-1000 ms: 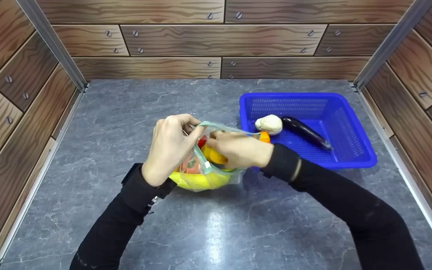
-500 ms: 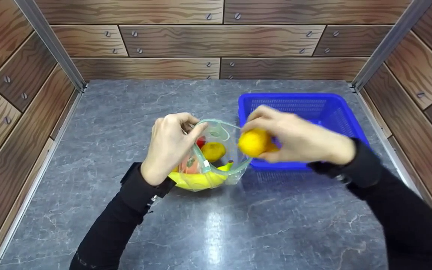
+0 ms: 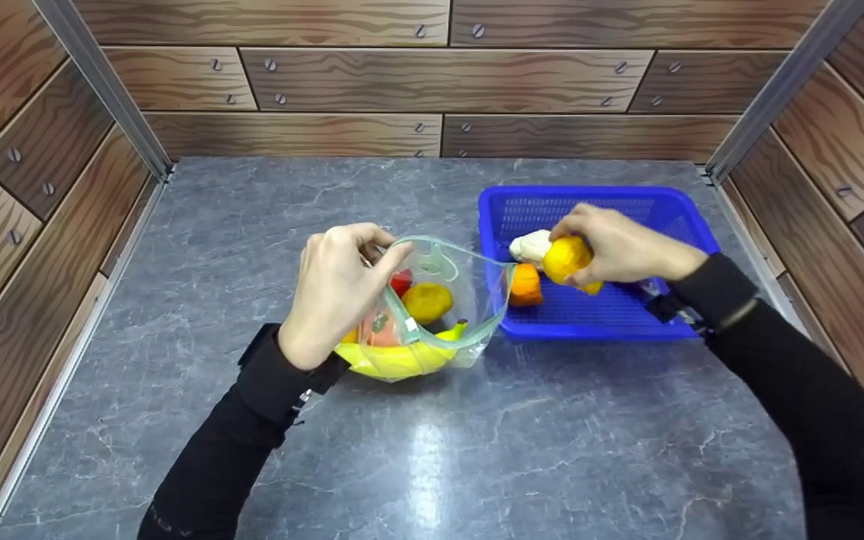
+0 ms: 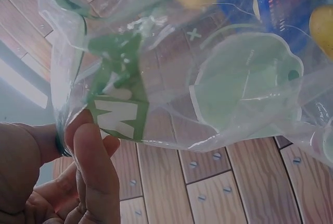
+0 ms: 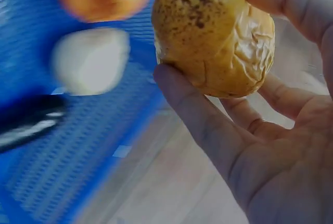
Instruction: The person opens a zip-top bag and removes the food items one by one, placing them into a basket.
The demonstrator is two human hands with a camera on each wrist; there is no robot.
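Observation:
At its rim, a clear zip bag [image 3: 469, 300] with a green edge is pinched between the thumb and fingers of my left hand [image 3: 338, 289]. Inside it lie a banana [image 3: 394, 360], a yellow-brown fruit [image 3: 427, 302], something red [image 3: 400, 282] and a pinkish-orange item, partly hidden. The left wrist view shows green printing on the bag's side. Over the blue basket [image 3: 612, 330], my right hand [image 3: 623, 244] grips a wrinkled yellow fruit [image 5: 208, 41] with brown specks. Close by in the basket are an orange fruit [image 3: 525, 285] and a pale bulb-shaped vegetable [image 3: 529, 246].
A dark eggplant [image 5: 31, 122] lies in the basket, mostly covered by my right hand in the head view. The bag stands left of the basket on a grey marbled tabletop [image 3: 267, 202]. Wood-patterned walls [image 3: 342, 82] enclose the back and sides.
My right hand has come out of the bag with the wrinkled yellow fruit and moved right, over the basket. The left hand has kept its pinch on the bag's rim.

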